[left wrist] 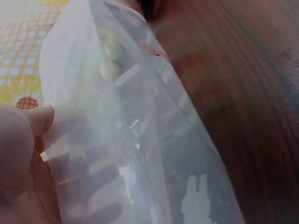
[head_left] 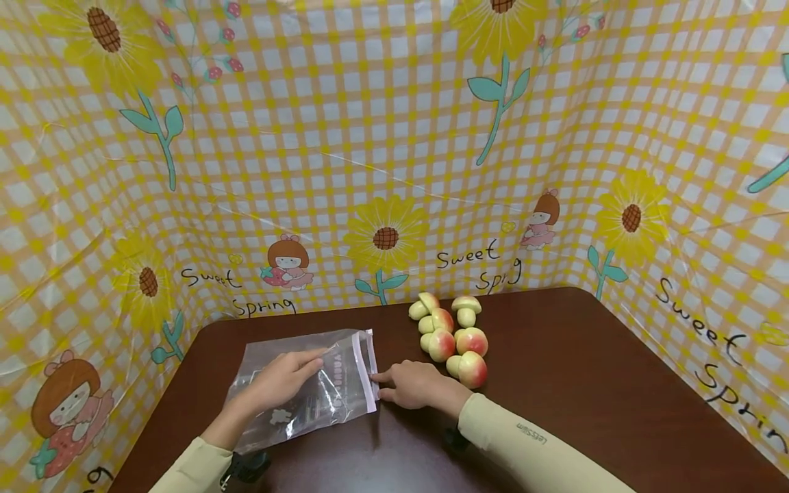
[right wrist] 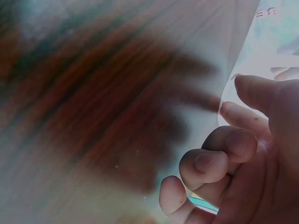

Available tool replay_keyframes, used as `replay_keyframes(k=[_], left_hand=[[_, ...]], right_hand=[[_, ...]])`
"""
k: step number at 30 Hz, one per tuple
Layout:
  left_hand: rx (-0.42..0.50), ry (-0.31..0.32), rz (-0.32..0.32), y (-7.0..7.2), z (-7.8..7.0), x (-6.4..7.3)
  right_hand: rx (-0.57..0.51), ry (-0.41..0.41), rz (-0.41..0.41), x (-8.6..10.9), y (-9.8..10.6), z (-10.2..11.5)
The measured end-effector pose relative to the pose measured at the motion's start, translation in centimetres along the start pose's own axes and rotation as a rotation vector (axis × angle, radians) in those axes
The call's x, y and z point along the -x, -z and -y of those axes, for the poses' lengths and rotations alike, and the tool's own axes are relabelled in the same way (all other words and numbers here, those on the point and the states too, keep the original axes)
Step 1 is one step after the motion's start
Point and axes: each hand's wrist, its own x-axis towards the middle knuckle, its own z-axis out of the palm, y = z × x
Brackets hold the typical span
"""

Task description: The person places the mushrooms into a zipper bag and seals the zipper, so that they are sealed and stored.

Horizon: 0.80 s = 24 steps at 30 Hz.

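Observation:
A clear zip bag (head_left: 308,397) with white print and a pale strip along its mouth lies at the left of the table. My left hand (head_left: 280,376) rests on the bag, fingers extended; in the left wrist view the fingers show dimly through the plastic while the thumb (left wrist: 44,119) is outside its edge. At the bag's mouth, which gapes slightly, my right hand (head_left: 416,385) touches the strip with the index fingertip. In the right wrist view the thumb (right wrist: 252,91) stands apart from the index finger, and the other fingers are loosely bent.
Several mushroom-shaped toys (head_left: 471,368), cream with red-tinged caps, lie in two rows beyond my right hand. The brown table (head_left: 555,383) meets a checked flower-print cloth (head_left: 394,164) at the back and on both sides.

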Motion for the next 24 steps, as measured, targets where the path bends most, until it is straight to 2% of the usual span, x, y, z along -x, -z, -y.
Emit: replay_keyframes(k=[5, 12, 19, 24], left_hand=[[0.031, -0.005, 0.017, 0.3, -0.3, 0.2], [0.044, -0.035, 0.001, 1.3, -0.7, 0.0], [0.064, -0.031, 0.052, 1.8, -0.6, 0.0], [0.054, -0.040, 0.056, 1.8, -0.3, 0.1]], right_hand=[[-0.004, -0.003, 0.013, 0.1, -0.1, -0.1], [-0.013, -0.001, -0.002, -0.1, 0.3, 0.0], [-0.017, -0.007, -0.002, 0.1, 0.2, 0.3], [0.007, -0.012, 0.004, 0.2, 0.1, 0.4]])
